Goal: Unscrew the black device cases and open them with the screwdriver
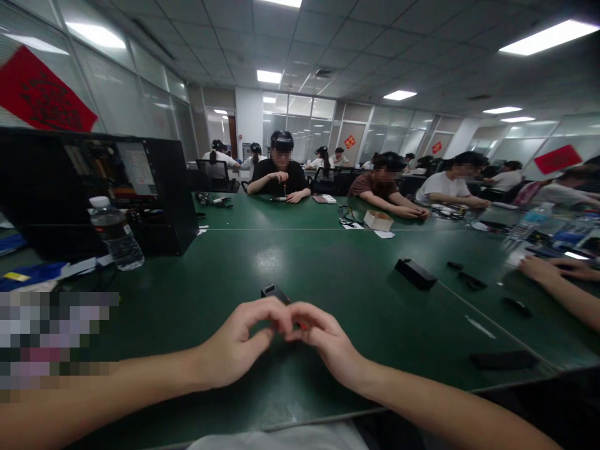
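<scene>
My left hand [244, 340] and my right hand [325, 340] meet at the fingertips above the green table [225, 275]. Both have curled fingers. Just beyond them lies a small black device [273, 290], partly covered by my fingers. A bit of red shows between the fingers of my right hand, too small to name. The fingertips of my left hand overlap those of my right, so what either holds, if anything, is hidden.
An open black computer case [173, 194] and a water bottle [117, 234] stand at left. A black box [415, 274] and small dark parts [472, 281] lie at right. Across the table sit several people; another person's hands [548, 270] rest at far right.
</scene>
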A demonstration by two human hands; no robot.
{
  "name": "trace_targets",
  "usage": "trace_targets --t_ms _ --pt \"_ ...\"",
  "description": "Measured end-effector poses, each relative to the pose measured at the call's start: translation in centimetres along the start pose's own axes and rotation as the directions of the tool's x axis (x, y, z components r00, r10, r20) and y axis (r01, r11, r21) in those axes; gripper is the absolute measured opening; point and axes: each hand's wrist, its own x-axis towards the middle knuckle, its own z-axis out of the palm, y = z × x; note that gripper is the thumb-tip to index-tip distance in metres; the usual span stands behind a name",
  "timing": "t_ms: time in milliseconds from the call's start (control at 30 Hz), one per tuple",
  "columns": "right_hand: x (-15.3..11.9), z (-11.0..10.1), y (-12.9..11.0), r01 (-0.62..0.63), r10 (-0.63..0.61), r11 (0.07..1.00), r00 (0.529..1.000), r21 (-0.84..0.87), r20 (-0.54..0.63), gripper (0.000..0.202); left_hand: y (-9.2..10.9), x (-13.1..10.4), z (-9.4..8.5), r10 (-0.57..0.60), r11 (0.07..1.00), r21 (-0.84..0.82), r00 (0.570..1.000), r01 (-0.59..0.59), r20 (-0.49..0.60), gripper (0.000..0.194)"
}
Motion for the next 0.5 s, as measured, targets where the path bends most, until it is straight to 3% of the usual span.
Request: trace_targets --t_ms 67,133,267,433,500 --pt "0.2 0.0 -0.4 0.107 -0.091 0.978 0.991 -0.18 0.097 0.066 0.2 0.1 0.4 0.029 0.998 0.059 0.999 -0.031 0.035 0.054" --pt "0.5 0.2 -1.5 0.188 -0.119 0.928 0.968 -0.322 0.221 0.087 0.0 0.0 0.8 0.041 0.996 0.073 0.993 -0.049 0.112 0.082" --pt "0.8 0.9 -3.8 0.27 -0.053 0.819 0.915 -0.507 0.401 0.106 -0.7 -0.4 1.7 0.074 0.992 0.08 0.968 -0.096 0.24 0.102" --pt "0.5 1.1 -4.8 0.441 -0.088 0.676 0.844 -0.591 0.53 0.106 -0.2 0.2 2.4 0.157 0.975 0.119 0.961 -0.188 0.229 0.105" --pt "0.4 0.8 -4.7 0.477 -0.066 0.66 0.806 -0.58 0.588 0.108 0.1 0.4 2.5 0.157 0.965 0.163 0.953 -0.203 0.259 0.114"
